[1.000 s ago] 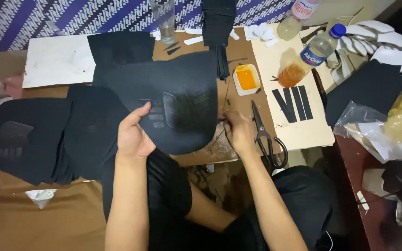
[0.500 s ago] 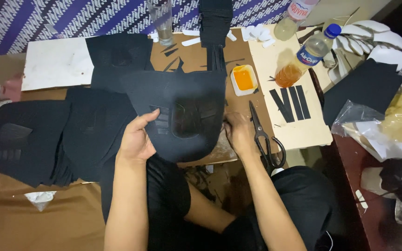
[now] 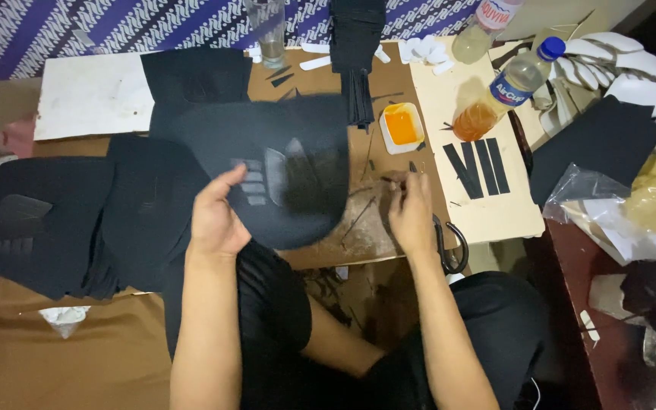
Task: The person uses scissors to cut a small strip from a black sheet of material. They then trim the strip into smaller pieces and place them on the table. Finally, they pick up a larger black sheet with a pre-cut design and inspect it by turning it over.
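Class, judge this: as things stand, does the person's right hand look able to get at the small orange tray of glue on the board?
Probably yes: the right hand lies just below the orange tray, holds nothing bulky, and only bare board lies between.

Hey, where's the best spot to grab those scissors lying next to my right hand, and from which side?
Probably by the black loop handles of the scissors, coming from the near side. The handles sit at the board's near edge, pointing toward you, while the blades run away under the right hand, which covers them. The left hand is busy with the black fabric piece.
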